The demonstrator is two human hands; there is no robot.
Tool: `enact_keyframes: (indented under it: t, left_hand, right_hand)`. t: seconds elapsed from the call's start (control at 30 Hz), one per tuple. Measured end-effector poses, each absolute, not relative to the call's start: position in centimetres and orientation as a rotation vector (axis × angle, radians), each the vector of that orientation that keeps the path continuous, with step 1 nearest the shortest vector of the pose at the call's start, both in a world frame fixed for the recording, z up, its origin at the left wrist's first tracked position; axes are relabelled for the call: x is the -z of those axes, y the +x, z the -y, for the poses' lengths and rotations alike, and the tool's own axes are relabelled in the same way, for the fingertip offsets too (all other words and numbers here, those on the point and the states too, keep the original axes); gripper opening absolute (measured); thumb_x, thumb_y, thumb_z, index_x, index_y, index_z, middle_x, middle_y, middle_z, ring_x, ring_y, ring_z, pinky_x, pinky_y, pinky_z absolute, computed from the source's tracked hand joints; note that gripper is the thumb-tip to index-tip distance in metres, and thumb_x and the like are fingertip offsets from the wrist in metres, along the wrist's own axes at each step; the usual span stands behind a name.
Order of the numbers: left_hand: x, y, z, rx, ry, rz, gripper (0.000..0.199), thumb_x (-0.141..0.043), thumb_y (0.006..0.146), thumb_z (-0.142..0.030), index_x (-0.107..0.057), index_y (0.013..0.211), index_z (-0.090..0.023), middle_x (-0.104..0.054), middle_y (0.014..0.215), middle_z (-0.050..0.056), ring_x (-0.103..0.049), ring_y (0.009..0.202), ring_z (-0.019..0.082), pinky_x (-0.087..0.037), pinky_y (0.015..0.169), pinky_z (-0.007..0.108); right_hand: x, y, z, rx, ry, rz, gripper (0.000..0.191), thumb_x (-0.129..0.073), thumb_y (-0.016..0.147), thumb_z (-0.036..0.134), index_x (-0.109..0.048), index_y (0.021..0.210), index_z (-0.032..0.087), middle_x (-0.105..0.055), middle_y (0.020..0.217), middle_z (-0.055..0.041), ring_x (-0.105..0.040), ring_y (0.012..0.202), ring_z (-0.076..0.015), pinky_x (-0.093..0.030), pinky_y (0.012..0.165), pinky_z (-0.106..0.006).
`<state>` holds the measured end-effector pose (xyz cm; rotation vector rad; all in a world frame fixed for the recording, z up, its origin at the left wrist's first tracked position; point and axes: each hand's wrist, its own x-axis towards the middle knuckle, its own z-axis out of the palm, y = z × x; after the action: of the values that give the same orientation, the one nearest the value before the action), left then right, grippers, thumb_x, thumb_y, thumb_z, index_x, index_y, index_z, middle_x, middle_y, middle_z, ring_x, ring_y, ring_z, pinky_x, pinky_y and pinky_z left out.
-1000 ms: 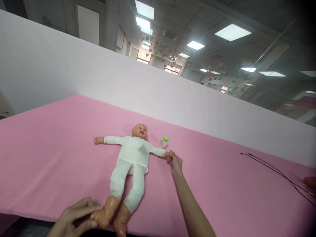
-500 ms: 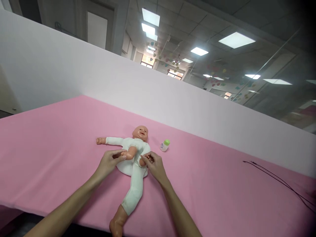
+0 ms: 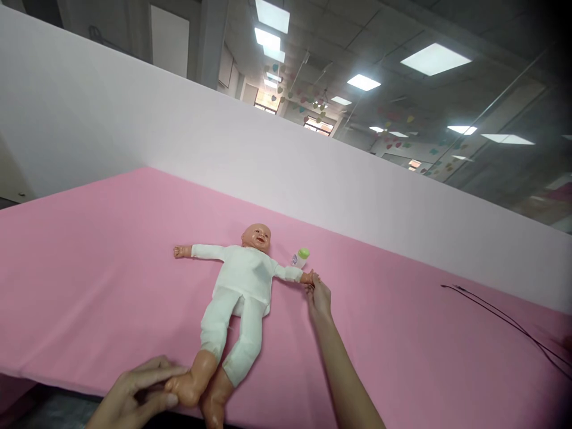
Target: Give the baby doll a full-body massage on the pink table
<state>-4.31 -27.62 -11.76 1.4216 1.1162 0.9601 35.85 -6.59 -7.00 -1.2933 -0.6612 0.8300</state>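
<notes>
Now well apart, left fingers (image 3: 154,374) curl round a white-suited vinyl baby doll's (image 3: 241,280) foot (image 3: 187,387); right fingers (image 3: 311,286) pinch its hand (image 3: 306,277).

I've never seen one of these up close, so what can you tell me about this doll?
The doll lies on its back on pink cloth, arms spread and legs toward the viewer. It has a bald, smooth, plastic-looking head, bare hands and feet, and a white long-sleeved suit. The person's left hand holds one foot, and their right hand holds the doll's hand. A small bottle stands beside that arm.
</notes>
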Motion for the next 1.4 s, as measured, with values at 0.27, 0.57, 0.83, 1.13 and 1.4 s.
enact_keyframes:
  t: [0.27, 0.57, 0.83, 1.13, 1.4]
  left_hand:
    - [4.0, 0.4, 15.4, -1.279, 1.372, -1.141, 0.034, -0.077, 0.082, -0.049, -0.085, 0.103, -0.023, -0.081, 0.104, 0.007, -0.073, 0.101, 0.030, -0.057, 0.089, 0.036]
    - [6.0, -2.1, 21.1, -1.119, 1.538, -1.151, 0.034, -0.071, 0.088, -0.049, -0.085, 0.109, -0.026, -0.077, 0.087, 0.006, -0.071, 0.085, 0.025, -0.055, 0.076, 0.031]
    - [9.8, -3.8, 26.0, -0.966, 1.451, -1.075, 0.031, -0.075, 0.084, -0.051, -0.086, 0.101, -0.028, -0.075, 0.082, 0.006, -0.071, 0.079, 0.025, -0.057, 0.073, 0.031]
    - [3.8, 1.0, 13.9, -1.278, 1.332, -1.137, 0.040, -0.081, 0.079, -0.051, -0.084, 0.105, -0.021, -0.081, 0.112, 0.009, -0.072, 0.110, 0.034, -0.056, 0.097, 0.043]
    - [5.4, -1.4, 20.3, -1.179, 1.541, -1.183, 0.035, -0.075, 0.084, -0.052, -0.085, 0.105, -0.026, -0.078, 0.086, 0.005, -0.072, 0.081, 0.025, -0.057, 0.072, 0.030]
  right_hand:
    - [2.9, 27.0, 10.1, -0.921, -1.240, 1.552, 0.045, -0.077, 0.081, 0.064, -0.069, 0.080, 0.020, -0.063, 0.064, 0.0012, -0.053, 0.051, -0.0132, -0.041, 0.048, -0.025]
    - [3.8, 34.0, 6.9, -0.811, -1.314, 1.024, 0.053, -0.084, 0.067, 0.068, -0.068, 0.073, 0.017, -0.062, 0.057, 0.0006, -0.054, 0.051, -0.0135, -0.046, 0.052, -0.027]
    - [7.3, 36.3, 7.9, -0.868, -1.383, 0.752, 0.046, -0.090, 0.060, 0.057, -0.066, 0.067, 0.018, -0.057, 0.055, 0.0021, -0.048, 0.048, -0.0118, -0.040, 0.045, -0.026]
    - [2.6, 27.6, 11.2, -0.739, -1.257, 1.621, 0.040, -0.073, 0.086, 0.061, -0.070, 0.080, 0.021, -0.069, 0.074, -0.0032, -0.058, 0.062, -0.0177, -0.047, 0.059, -0.029]
    - [4.0, 32.0, 8.6, -0.728, -1.347, 1.209, 0.051, -0.078, 0.076, 0.069, -0.070, 0.075, 0.019, -0.063, 0.059, 0.0000, -0.057, 0.055, -0.0164, -0.047, 0.056, -0.030]
